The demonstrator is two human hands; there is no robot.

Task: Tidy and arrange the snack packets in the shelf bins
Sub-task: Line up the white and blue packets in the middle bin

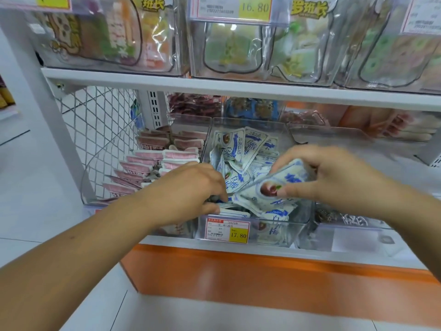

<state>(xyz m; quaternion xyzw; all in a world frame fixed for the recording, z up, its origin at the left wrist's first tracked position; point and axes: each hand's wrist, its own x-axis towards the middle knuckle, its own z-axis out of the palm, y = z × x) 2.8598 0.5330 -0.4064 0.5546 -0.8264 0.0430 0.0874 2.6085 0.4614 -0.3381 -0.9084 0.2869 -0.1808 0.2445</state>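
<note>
Packets (241,151), blue-and-white, heaped in clear bin (248,119) on lower shelf (238,250); right hand (334,177) grips a small stack (269,189) just above the heap, left hand (191,189) pinches one at the bin's front-left corner.

A yellow-and-white price tag (228,231) reading 17.80 sits above an orange base panel (262,278). A second tag (232,8), marked 16.80, sits above the white shelf board (167,83). White wire mesh (100,130) closes the left side beside a slotted upright (155,111).

White metal shelving (167,84), wire mesh side panel (95,130), orange base (262,283), pale floor (28,199).
</note>
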